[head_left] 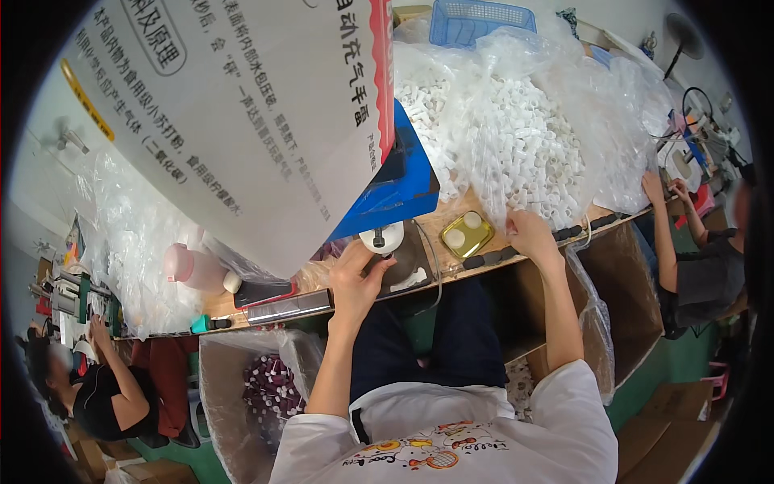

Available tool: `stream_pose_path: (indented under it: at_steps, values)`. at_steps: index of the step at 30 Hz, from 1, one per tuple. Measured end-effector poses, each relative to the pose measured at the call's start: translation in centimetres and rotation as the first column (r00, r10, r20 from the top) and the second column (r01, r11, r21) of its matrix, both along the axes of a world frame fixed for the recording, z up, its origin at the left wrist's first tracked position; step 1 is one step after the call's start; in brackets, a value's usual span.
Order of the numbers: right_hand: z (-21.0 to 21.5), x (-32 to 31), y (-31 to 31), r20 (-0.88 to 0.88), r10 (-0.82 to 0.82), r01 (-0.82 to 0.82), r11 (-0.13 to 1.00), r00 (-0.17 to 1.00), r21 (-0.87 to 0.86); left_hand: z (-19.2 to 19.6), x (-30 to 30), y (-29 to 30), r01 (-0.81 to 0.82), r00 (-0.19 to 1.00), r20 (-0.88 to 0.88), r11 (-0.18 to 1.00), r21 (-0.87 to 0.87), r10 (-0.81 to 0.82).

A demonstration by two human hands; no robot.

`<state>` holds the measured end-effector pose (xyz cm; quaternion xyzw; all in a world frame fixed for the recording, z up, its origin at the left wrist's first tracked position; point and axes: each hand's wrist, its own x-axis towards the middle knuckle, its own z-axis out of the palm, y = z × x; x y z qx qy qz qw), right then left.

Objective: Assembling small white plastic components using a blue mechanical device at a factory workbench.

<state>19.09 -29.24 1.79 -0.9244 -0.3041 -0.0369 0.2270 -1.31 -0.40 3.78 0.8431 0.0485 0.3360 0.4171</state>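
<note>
in the center of the frame, the left hand [359, 274] is at the white round part [382, 239] of a blue bench machine [399, 181], thumb and fingers brought close together just beneath it; whether a piece is pinched there cannot be told. right of center, the right hand [532, 234] is at the near edge of the heap of small white plastic pieces [540, 153], fingers curled in narrowly, their tips too hidden to tell if they hold one. that heap fills the upper right of center, partly under clear plastic sheeting [625, 105]. between the hands, a yellow rectangular tin [482, 239] with two pale round discs lies on the wooden table [218, 305]. a printed white sheet [218, 161] covers much of the upper left. left of center stands a pink bottle [197, 269]; at the lower left, purple-and-white pieces [272, 391] fill a plastic-lined box [222, 375].
</note>
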Motion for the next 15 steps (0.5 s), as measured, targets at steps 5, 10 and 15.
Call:
stream_pose_path:
  at_steps: [5,10,15]
  values:
    - [0.8,-1.4,-0.4,-0.015,-0.08,0.081,0.997,0.997,0.007,-3.0,0.6,1.1,0.043,0.995,-0.088,0.991,-0.127,-0.055]
    - [1.0,-4.4,3.8,-0.277,-0.058,0.213,0.792,0.959,0.572,-2.6,0.2,0.2,-0.008,0.998,-0.057,0.998,-0.058,0.004]
    - [-1.3,-5.7,7.4,0.128,0.109,-0.151,0.908,0.986,0.392,-2.5,0.1,-0.1,-0.059,0.996,-0.067,0.998,-0.031,0.057]
